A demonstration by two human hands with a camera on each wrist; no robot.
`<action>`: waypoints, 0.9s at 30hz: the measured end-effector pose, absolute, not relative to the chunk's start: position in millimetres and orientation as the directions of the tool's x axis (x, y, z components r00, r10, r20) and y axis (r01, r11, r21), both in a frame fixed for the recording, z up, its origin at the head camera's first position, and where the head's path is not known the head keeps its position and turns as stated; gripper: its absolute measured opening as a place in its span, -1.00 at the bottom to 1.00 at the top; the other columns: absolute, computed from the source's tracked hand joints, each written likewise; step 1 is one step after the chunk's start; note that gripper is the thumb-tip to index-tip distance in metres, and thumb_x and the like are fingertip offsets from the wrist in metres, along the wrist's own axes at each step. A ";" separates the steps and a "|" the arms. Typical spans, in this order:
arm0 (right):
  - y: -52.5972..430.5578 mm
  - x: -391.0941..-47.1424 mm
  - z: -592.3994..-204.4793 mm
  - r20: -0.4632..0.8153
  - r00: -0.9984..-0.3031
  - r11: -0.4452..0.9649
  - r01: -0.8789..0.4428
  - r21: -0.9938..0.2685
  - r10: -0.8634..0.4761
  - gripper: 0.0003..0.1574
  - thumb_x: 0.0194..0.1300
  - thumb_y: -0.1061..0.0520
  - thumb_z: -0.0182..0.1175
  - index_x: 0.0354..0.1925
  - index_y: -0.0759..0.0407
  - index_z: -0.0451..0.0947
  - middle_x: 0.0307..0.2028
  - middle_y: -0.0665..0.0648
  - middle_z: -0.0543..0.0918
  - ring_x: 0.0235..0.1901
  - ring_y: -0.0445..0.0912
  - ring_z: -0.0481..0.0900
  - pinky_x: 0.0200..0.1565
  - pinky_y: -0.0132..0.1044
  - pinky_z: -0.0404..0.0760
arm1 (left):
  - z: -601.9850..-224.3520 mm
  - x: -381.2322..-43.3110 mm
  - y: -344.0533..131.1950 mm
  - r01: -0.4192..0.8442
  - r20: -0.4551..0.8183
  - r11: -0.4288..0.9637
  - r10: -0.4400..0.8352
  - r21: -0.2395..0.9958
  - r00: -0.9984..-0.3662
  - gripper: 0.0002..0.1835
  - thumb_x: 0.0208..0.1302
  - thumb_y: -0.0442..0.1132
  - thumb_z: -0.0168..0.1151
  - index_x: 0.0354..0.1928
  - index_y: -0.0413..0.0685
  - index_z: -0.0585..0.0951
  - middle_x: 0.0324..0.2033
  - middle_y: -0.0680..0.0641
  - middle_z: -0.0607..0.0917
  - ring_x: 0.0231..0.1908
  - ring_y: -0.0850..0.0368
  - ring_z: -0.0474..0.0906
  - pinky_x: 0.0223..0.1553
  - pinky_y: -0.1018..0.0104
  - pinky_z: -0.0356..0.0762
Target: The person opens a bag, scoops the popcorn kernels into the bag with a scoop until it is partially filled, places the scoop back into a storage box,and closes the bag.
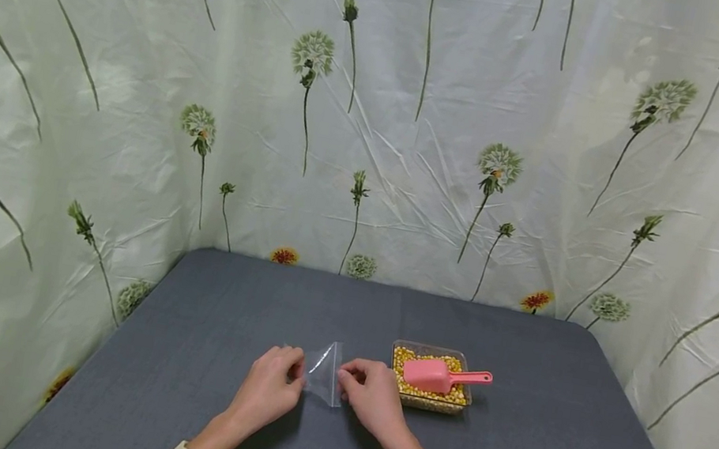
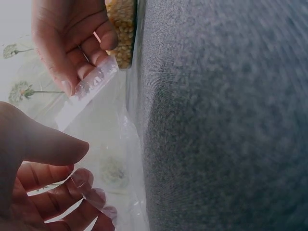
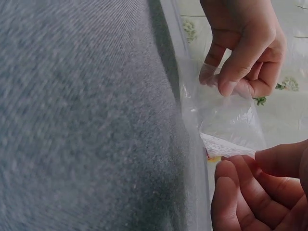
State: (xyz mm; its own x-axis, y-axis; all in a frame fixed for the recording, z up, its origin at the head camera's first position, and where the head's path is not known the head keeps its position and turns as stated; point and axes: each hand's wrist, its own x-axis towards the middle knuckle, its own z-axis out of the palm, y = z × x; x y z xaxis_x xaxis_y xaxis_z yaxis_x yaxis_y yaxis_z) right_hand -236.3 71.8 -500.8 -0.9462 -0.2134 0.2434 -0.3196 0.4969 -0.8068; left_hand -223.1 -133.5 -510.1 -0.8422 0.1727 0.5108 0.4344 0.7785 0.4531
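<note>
A clear plastic zip bag (image 1: 324, 375) is stretched between the two hands, just over the table. Its zip strip faces the right side. My left hand (image 1: 274, 382) holds the bag's left end between thumb and fingers; the film lies across the fingertips in the left wrist view. At the zip edge, my right hand (image 1: 372, 397) pinches the bag with thumb and index finger, seen closely in the right wrist view. Right of that hand sits a clear plastic container (image 1: 432, 406) of yellow corn kernels (image 1: 404, 357), with a pink scoop (image 1: 430, 375) lying on the kernels.
The dark grey tabletop (image 1: 231, 298) extends around the hands. Behind it and at both sides hangs a pale curtain (image 1: 374, 139) printed with dandelions. The scoop's handle sticks out past the container's right rim.
</note>
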 end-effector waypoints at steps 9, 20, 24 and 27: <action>72.6 -234.7 -493.8 0.170 -0.960 0.392 -0.248 -0.886 -0.223 -0.82 0.37 0.17 0.30 -0.41 0.12 0.69 -0.59 -0.01 0.64 -0.61 -0.17 0.56 -0.56 -0.29 0.55 | -506.1 -219.5 -133.4 0.419 0.524 0.773 0.134 0.476 -0.841 -0.69 0.06 -0.37 0.43 -0.49 0.14 0.47 -0.49 0.20 0.47 -0.45 0.23 0.38 -0.37 0.24 0.38; 75.3 -230.8 -482.0 0.184 -0.956 0.361 -0.258 -0.896 -0.227 -0.85 0.32 0.20 0.32 -0.42 0.11 0.69 -0.62 -0.01 0.61 -0.63 -0.17 0.55 -0.55 -0.28 0.57 | -493.0 -211.4 -128.3 0.417 0.577 0.748 0.055 0.517 -0.815 -0.69 0.04 -0.40 0.47 -0.14 -0.05 0.64 -0.26 -0.01 0.62 -0.24 0.12 0.50 -0.21 0.12 0.50; 75.8 -228.6 -477.4 0.196 -0.954 0.372 -0.270 -0.888 -0.226 -0.85 0.31 0.17 0.34 -0.43 0.08 0.68 -0.65 -0.03 0.59 -0.65 -0.19 0.52 -0.55 -0.30 0.53 | -483.9 -205.8 -123.6 0.448 0.627 0.722 0.025 0.527 -0.779 -0.67 -0.01 -0.45 0.48 -0.19 -0.03 0.64 -0.32 0.04 0.59 -0.30 0.12 0.53 -0.27 0.20 0.51; 75.8 -226.8 -474.8 0.209 -0.951 0.380 -0.284 -0.880 -0.228 -0.84 0.31 0.13 0.36 -0.44 0.07 0.68 -0.65 -0.04 0.58 -0.65 -0.19 0.51 -0.55 -0.30 0.51 | -476.7 -200.9 -119.9 0.464 0.609 0.667 0.020 0.582 -0.793 -0.70 0.02 -0.47 0.45 -0.21 -0.02 0.65 -0.41 0.09 0.56 -0.40 0.19 0.52 -0.35 0.29 0.51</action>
State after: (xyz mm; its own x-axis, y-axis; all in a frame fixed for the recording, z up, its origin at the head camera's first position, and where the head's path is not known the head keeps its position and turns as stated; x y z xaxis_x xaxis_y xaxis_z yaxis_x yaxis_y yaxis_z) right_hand -226.8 75.8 -474.8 -0.9511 -0.2278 0.2088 -0.2843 0.3802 -0.8801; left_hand -200.9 -119.9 -476.7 -0.7926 0.0196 0.6095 0.4643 0.6673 0.5823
